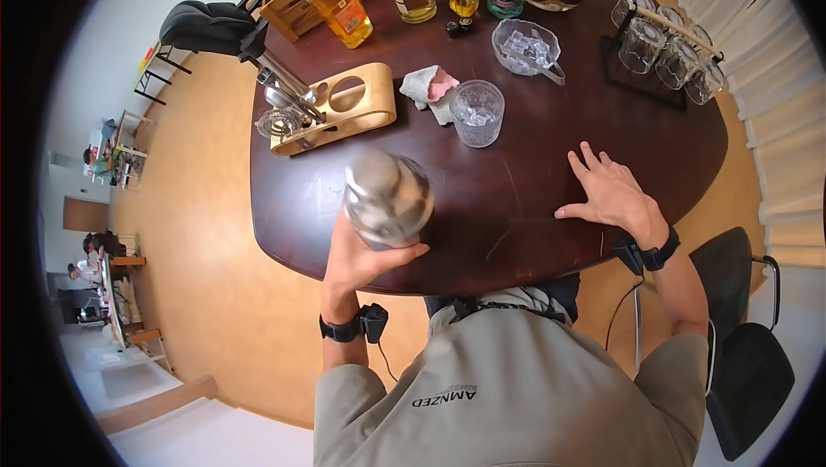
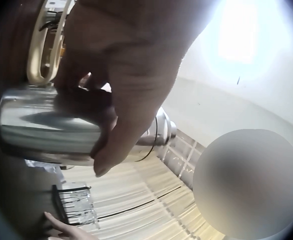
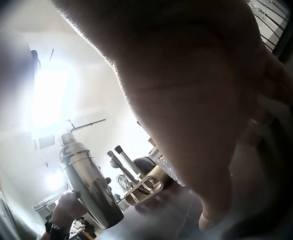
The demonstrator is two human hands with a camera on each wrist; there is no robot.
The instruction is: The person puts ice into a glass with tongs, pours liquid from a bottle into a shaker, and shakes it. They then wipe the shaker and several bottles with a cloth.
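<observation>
The steel shaker (image 1: 389, 200) is positioned at the tabletop's (image 1: 533, 209) near edge, toward its left corner. My left hand (image 1: 357, 252) grasps it, fingers and thumb wrapped around the body. My right hand (image 1: 611, 196) is released: fingers spread, holding nothing, located at the near edge's right portion. Beyond the shaker, toward the tabletop's left edge, a wooden rack (image 1: 344, 110) carries bar tools. A glass (image 1: 477, 114) containing ice is located farther in from the near edge, beside a cloth (image 1: 428, 89).
</observation>
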